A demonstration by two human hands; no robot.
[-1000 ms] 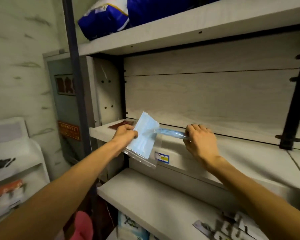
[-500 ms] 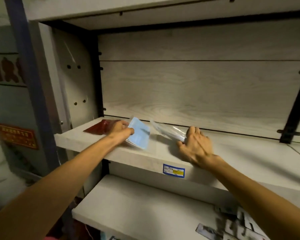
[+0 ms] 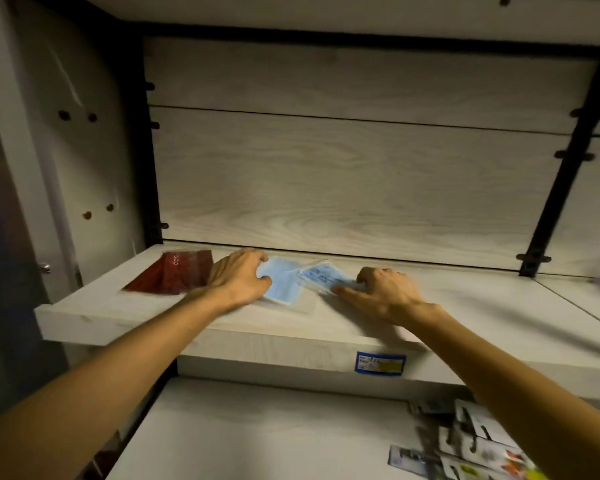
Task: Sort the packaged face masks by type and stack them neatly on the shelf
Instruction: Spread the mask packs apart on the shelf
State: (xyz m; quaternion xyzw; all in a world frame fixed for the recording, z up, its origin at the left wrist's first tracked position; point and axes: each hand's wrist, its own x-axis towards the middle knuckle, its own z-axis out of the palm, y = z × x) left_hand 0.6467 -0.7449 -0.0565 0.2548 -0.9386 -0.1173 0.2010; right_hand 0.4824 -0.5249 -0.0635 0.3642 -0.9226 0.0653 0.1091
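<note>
Both blue mask packets now lie flat on the shelf (image 3: 326, 327) instead of being held up over its edge. Nearest the shelf's front edge, the right hand (image 3: 383, 294) pinches the right packet (image 3: 321, 277); the left hand (image 3: 238, 282) grips the left packet (image 3: 281, 285). Their inner edges overlap, long axes running front to back. Farther left, the red packets (image 3: 177, 277) lie untouched.

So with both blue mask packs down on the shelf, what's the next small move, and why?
Probably slide the right hand's blue pack onto the left hand's blue pack: same type, overlapping askew, and the red packs lie apart.
</note>
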